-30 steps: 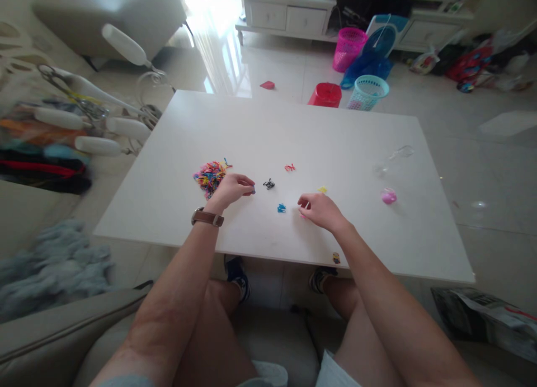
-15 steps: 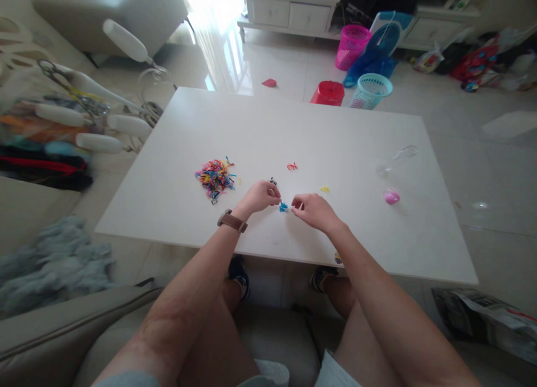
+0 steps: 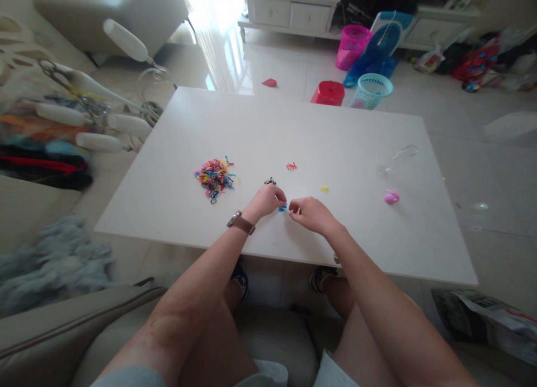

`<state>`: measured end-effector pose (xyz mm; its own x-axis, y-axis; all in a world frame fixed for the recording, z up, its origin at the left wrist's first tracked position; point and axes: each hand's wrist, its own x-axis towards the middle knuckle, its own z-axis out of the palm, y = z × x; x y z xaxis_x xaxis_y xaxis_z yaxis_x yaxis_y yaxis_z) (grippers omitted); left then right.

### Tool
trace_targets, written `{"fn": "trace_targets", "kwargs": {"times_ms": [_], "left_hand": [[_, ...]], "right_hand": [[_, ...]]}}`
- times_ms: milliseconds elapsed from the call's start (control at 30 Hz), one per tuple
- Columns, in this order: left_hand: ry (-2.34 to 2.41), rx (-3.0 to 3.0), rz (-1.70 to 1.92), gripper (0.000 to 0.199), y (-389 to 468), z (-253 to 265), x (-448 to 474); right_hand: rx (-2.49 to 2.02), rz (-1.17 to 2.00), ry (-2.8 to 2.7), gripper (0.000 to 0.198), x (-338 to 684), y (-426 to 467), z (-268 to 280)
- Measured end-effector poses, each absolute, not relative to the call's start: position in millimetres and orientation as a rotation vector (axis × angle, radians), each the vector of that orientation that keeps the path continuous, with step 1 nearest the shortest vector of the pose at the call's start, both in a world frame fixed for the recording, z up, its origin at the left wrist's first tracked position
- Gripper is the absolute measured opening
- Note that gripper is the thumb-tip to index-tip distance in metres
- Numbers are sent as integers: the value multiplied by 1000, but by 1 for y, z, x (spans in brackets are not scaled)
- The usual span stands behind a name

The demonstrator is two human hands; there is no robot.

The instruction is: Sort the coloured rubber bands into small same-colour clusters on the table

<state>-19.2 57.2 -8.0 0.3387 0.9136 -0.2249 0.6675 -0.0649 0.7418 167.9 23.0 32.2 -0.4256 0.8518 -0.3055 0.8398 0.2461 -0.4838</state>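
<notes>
My left hand [image 3: 271, 199], a watch on its wrist, is over a small blue cluster of rubber bands [image 3: 282, 208] and partly covers it. Its thumb and fingertips are pinched together; anything between them is too small to see. Just right of the blue bands, my right hand [image 3: 309, 212] has curled fingers with thumb and fingertip meeting, and what they hold cannot be made out. A few black bands [image 3: 270, 181] lie behind my left hand, red bands [image 3: 291, 166] farther back, and yellow bands [image 3: 324, 189] beyond my right hand.
A mixed heap of colourful bands [image 3: 213, 177] lies left on the white table [image 3: 251, 124]. To the right are a pink round object [image 3: 391, 197] and a clear plastic item [image 3: 396, 160]. Baskets, among them a turquoise one [image 3: 371, 90], stand on the floor past the far edge.
My left hand has moved slightly right and now covers more of the blue bands, nearer my right hand. The right hand has shifted slightly left.
</notes>
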Motion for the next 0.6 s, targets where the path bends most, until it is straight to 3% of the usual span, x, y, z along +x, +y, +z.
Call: {"fn": "trace_targets", "kwargs": {"times_ms": [400,600], "left_hand": [[1384,1842,358,7,58,-18,-18],[1613,1792,310,21,61,-17,-30]], "right_hand": [[-1677,944,-2470,16,169,23,33],[-1673,945,-2457,15,170,23,30]]}}
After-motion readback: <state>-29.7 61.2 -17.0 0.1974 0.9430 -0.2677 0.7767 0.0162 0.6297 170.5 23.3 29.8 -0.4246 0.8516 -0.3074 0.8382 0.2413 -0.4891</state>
